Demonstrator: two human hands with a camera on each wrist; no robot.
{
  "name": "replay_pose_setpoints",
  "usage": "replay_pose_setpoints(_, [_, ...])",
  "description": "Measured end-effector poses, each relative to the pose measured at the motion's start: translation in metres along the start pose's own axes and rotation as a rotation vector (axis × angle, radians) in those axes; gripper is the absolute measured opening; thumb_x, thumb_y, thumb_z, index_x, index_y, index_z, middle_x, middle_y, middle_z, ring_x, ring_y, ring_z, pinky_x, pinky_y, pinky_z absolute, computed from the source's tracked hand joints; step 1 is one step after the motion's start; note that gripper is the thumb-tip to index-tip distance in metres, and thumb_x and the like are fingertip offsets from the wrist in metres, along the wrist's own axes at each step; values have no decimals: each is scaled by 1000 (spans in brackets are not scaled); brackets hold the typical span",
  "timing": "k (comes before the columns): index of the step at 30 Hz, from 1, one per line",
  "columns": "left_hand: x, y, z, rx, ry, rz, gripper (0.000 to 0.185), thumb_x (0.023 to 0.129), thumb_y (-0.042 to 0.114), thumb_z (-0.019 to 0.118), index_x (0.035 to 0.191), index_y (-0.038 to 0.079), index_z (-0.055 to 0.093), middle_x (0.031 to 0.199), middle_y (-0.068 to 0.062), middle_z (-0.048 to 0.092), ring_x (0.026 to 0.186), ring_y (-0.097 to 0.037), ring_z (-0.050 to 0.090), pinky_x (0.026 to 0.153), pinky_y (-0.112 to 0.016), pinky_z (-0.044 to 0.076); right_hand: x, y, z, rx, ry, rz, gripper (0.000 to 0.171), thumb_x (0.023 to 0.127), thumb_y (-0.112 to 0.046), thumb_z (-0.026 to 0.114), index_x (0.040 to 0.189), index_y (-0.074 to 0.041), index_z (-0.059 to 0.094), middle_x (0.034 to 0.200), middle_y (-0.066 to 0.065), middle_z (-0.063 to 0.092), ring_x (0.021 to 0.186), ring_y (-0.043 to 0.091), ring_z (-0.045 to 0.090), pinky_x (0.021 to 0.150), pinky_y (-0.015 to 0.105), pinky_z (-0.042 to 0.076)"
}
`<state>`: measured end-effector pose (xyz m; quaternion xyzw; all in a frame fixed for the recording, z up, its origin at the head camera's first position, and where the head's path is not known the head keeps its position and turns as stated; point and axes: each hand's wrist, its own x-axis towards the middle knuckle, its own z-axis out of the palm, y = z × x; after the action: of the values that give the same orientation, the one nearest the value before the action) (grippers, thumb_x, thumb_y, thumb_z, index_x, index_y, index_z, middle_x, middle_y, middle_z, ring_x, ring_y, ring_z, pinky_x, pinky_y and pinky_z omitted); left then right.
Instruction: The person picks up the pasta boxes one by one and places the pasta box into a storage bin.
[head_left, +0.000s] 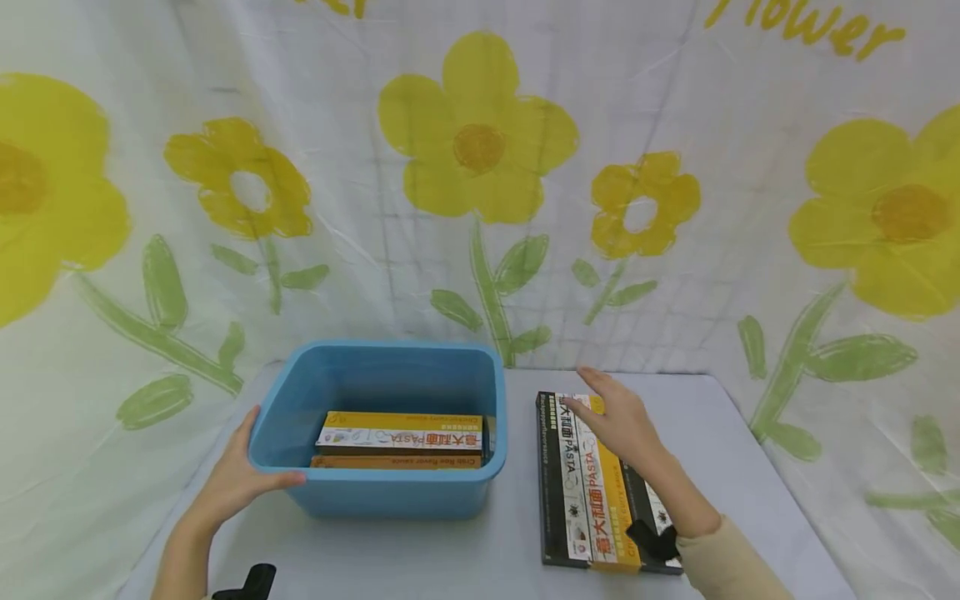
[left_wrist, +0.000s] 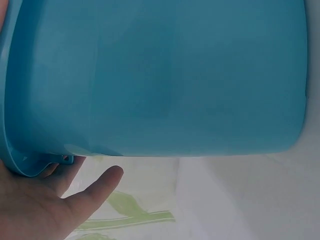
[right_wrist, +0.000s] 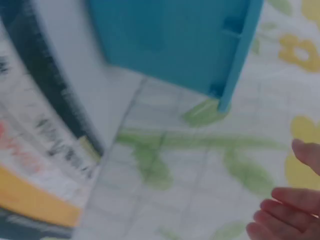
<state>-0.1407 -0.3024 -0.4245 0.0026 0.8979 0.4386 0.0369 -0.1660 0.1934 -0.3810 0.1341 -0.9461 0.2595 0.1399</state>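
A light-blue plastic bin [head_left: 390, 493] stands left of centre. My left hand [head_left: 236, 477] grips its near left corner, thumb along the front rim and fingers at the left side; the left wrist view shows fingers under the rim. Inside the bin lie pasta boxes [head_left: 401, 433], one yellow and white, another orange-brown edged. To the right, several long pasta boxes [head_left: 592, 492] in black, white and yellow lie side by side. My right hand [head_left: 622, 421] hovers over their far end, fingers extended, holding nothing. In the right wrist view that hand [right_wrist: 290, 210] appears at the lower right edge.
A pale table top [head_left: 720, 442] carries the bin and boxes. Behind it hangs a white cloth [head_left: 337, 283] painted with yellow flowers, close to the table's far edge. Black straps [head_left: 652, 542] sit on both wrists.
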Motion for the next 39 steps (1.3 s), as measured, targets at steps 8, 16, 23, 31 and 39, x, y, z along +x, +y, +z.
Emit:
replay_pose_setpoints(8, [4,3,-8,6,-12,-11,126,77,26,81,151,1,-17,147,-44,5,125,-60,26,93,-75,31,-80,49,4,114,403,202,46,85,-6,73,126,10,59,129,28,56,116,46,54,94,19,44])
replay_pose_setpoints(16, [3,2,-3,-11,-27,-28,126,78,24,81,150,-2,-18,147,-44,4,126,-60,25,94,-74,31,-146,79,20,178,189,578,69,83,-21,78,135,12,47,140,33,42,125,49,44,91,28,49])
replay_pose_setpoints(23, [2,2,-3,0,-14,-32,127,76,24,82,150,-2,-17,147,-44,4,126,-59,25,95,-74,30,-165,100,49,154,-209,703,112,74,-47,81,145,16,22,142,43,23,128,60,28,100,63,36])
replay_pose_setpoints(31, [2,3,-3,-14,-24,-52,127,78,26,82,150,0,-19,148,-43,3,127,-59,24,96,-74,29,-174,103,71,163,-197,732,120,70,-48,83,140,25,18,137,45,33,124,57,38,102,60,37])
replay_pose_setpoints(39, [1,2,-4,-4,-37,-67,128,78,29,82,150,2,-20,149,-43,-1,129,-61,19,96,-75,26,-183,107,68,89,-236,848,133,63,-62,82,137,28,17,134,48,31,121,60,39,98,62,39])
